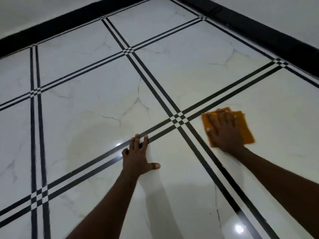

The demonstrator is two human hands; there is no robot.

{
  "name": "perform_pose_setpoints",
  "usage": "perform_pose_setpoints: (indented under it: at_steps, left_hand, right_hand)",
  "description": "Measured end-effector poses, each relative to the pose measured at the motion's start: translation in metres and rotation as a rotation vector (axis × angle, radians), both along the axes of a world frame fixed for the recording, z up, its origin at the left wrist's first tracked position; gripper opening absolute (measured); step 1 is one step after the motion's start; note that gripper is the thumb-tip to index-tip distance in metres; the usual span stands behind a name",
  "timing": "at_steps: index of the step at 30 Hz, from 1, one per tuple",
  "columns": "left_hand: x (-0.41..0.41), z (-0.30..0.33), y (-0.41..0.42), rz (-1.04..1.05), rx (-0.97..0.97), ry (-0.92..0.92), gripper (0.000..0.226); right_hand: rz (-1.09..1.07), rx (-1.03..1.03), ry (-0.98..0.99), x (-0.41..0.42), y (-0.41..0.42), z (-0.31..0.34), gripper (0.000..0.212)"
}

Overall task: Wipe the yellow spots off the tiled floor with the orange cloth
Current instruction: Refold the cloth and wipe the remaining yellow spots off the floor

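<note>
The orange cloth (246, 130) lay folded flat on a white marbled tile of the tiled floor (96, 100), just right of a crossing of black stripes (179, 118). My right hand (224, 131) pressed it down, fingers straight and spread. My left hand (138, 156) rested flat on the floor across the stripes, fingers straight. I could make out no yellow spots. A black skirting (259, 30) edged the floor beyond.

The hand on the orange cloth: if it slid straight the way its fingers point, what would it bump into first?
Nothing for a good while, it seems. The right hand presses the orange cloth flat, fingers pointing up the white tile. Beyond that tile, probably only the black skirting at the wall.
</note>
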State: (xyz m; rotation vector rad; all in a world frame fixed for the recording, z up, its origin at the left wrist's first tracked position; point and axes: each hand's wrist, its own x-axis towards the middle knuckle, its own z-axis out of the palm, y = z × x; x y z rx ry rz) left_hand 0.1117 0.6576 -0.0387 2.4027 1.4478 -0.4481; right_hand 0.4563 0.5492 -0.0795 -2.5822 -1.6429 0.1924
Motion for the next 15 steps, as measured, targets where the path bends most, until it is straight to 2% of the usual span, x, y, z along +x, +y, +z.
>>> perform_pose_setpoints:
  at_steps: [2, 4, 7, 9, 11, 13, 15]
  left_hand:
    - [0.003, 0.001, 0.000, 0.014, -0.001, 0.024, 0.127]
    - [0.015, 0.007, -0.003, 0.015, -0.005, 0.058, 0.129]
    - [0.031, 0.017, -0.009, 0.018, 0.007, 0.116, 0.127]
    - [0.036, 0.017, -0.016, -0.005, 0.017, 0.117, 0.118]
    - [0.033, 0.015, -0.024, -0.061, 0.052, 0.088, 0.109]
    - [0.032, 0.014, -0.032, -0.148, 0.098, 0.031, 0.098]
    - [0.040, 0.012, -0.042, -0.218, 0.098, -0.033, 0.092]
  right_hand:
    - [-0.126, 0.034, 0.006, 0.002, -0.029, 0.003, 0.072]
    - [-0.146, 0.067, 0.010, -0.040, -0.043, 0.002, 0.071]
    - [0.143, 0.100, 0.081, -0.107, -0.024, -0.004, 0.071]
    - [0.288, 0.088, 0.087, -0.106, -0.004, -0.005, 0.070]
    - [0.202, 0.099, 0.031, -0.074, -0.001, -0.008, 0.069]
    - [-0.045, 0.103, 0.000, -0.036, -0.020, -0.013, 0.069]
    - [-0.198, 0.118, 0.019, -0.020, -0.050, -0.012, 0.069]
